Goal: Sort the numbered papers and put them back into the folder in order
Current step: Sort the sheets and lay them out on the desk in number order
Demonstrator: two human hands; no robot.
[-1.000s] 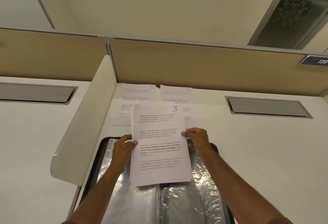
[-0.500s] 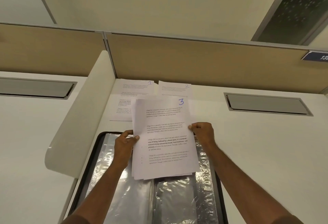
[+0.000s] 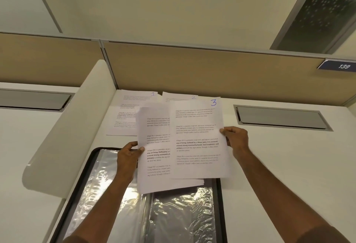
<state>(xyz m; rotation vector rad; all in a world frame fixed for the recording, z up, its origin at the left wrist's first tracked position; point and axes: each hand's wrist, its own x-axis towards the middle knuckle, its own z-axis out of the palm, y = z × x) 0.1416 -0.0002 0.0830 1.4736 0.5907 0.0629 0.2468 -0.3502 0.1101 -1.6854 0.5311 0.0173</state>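
Open folder (image 3: 123, 200) sleeves empty; right hand (image 3: 236, 139) pinches sheet 3 (image 3: 198, 138); left hand (image 3: 128, 156) grips stack (image 3: 154, 146).

I see soft, even indoor light, glare on the near plastic sleeves (image 3: 173, 215), and edges bowed by the wide lens.

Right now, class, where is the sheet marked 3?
In the head view, the sheet marked 3 is right of centre, pinched at its right edge by the right hand, overlapping the stack in the left hand, above the open folder.
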